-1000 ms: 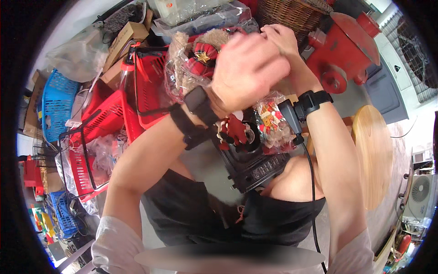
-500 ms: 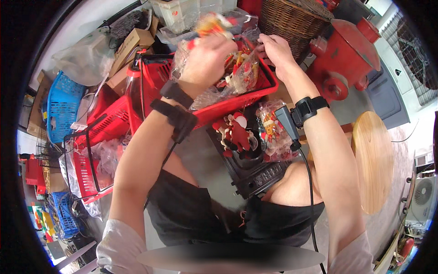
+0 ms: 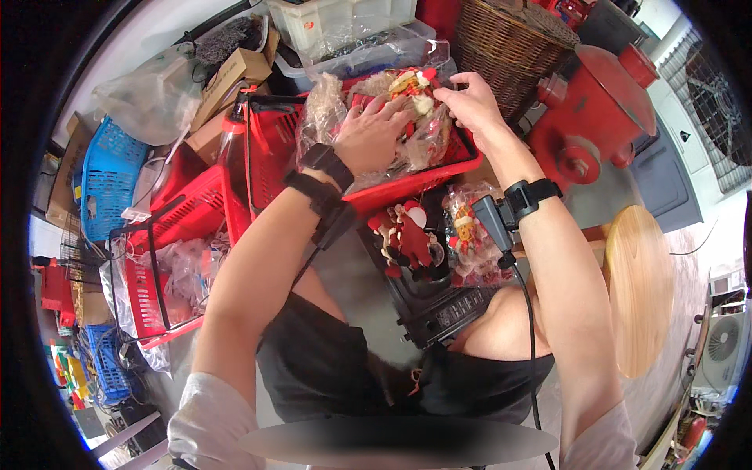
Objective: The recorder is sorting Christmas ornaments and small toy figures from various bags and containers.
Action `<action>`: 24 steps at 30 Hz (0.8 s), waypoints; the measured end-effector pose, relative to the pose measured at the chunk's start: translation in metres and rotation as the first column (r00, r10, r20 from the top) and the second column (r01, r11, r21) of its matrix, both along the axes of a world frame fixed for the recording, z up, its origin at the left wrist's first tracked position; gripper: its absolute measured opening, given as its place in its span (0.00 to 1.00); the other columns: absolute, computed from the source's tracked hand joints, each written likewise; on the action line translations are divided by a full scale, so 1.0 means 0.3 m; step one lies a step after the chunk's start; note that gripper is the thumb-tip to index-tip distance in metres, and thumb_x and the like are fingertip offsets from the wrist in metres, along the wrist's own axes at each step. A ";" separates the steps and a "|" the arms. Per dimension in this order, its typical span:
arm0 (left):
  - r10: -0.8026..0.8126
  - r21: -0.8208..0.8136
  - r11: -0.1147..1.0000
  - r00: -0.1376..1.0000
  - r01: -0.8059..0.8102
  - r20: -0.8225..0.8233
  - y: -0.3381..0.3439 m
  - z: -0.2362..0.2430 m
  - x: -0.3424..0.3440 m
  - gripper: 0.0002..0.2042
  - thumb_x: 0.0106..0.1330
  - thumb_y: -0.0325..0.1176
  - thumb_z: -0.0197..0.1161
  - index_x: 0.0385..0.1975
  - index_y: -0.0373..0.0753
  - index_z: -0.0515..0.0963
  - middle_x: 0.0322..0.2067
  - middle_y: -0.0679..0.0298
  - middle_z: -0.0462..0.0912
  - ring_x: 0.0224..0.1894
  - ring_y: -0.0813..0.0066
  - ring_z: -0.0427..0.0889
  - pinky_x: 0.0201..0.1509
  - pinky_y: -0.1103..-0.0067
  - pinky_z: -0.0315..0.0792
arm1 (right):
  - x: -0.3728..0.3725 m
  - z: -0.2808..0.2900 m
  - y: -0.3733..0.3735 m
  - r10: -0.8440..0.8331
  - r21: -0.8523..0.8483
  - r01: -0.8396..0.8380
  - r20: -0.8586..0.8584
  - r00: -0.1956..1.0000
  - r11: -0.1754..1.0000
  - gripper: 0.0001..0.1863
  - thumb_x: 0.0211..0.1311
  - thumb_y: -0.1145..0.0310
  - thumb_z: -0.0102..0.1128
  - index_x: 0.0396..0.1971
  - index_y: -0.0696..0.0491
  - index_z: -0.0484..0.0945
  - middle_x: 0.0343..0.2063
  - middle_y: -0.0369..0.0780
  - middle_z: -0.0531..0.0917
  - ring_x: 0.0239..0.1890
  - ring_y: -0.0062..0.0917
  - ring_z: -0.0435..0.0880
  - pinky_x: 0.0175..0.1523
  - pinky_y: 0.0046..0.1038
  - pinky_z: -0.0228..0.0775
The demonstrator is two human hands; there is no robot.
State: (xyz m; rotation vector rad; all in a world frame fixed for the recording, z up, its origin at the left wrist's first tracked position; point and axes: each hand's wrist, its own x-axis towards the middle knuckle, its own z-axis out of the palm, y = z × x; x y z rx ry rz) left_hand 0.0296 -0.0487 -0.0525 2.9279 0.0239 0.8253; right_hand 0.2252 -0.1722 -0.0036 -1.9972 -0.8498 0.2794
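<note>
- Resting left hand [image 3: 372,137], fingers spread, on plastic-wrapped ornaments [image 3: 427,145] in red basket [image 3: 423,180], upper middle of frame.
- Curling right hand [image 3: 472,106] beside small yellow-red figure [image 3: 409,81]; unclear whether pinching.
- Apparently arranging ornaments; calling next for care around loose plastic [image 3: 317,117].

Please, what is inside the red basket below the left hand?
The red basket holds small red and yellow figures and clear plastic bags. The left hand covers part; what lies beneath cannot be seen.

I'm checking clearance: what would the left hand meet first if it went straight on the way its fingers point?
The left hand would probably first meet the small yellow, red and white ornament, though depth is unclear.
</note>
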 end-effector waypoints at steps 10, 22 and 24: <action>0.214 -0.153 0.928 0.822 -0.340 -0.527 -0.079 0.059 0.136 0.24 0.63 0.37 0.61 0.59 0.35 0.74 0.45 0.46 0.89 0.53 0.48 0.88 0.61 0.49 0.72 | 0.007 -0.007 -0.011 -0.018 0.108 0.020 -0.021 1.000 0.994 0.24 0.62 0.72 0.63 0.59 0.59 0.77 0.38 0.39 0.83 0.37 0.23 0.80 0.43 0.29 0.74; 0.298 -0.127 0.920 0.871 -0.371 -0.390 -0.063 0.046 0.135 0.16 0.62 0.35 0.60 0.48 0.41 0.84 0.38 0.48 0.89 0.43 0.45 0.89 0.48 0.52 0.81 | 0.027 -0.003 -0.030 0.024 0.117 -0.016 -0.065 0.998 0.993 0.23 0.64 0.70 0.63 0.59 0.59 0.77 0.35 0.39 0.84 0.35 0.22 0.80 0.42 0.28 0.73; 0.340 -0.072 0.937 0.940 -0.342 -0.035 -0.128 0.122 0.107 0.10 0.65 0.33 0.60 0.41 0.37 0.85 0.35 0.44 0.87 0.39 0.43 0.87 0.44 0.53 0.79 | 0.036 0.008 -0.048 0.025 0.130 -0.016 -0.070 0.997 0.991 0.23 0.65 0.69 0.63 0.59 0.59 0.77 0.35 0.40 0.84 0.34 0.22 0.80 0.41 0.28 0.73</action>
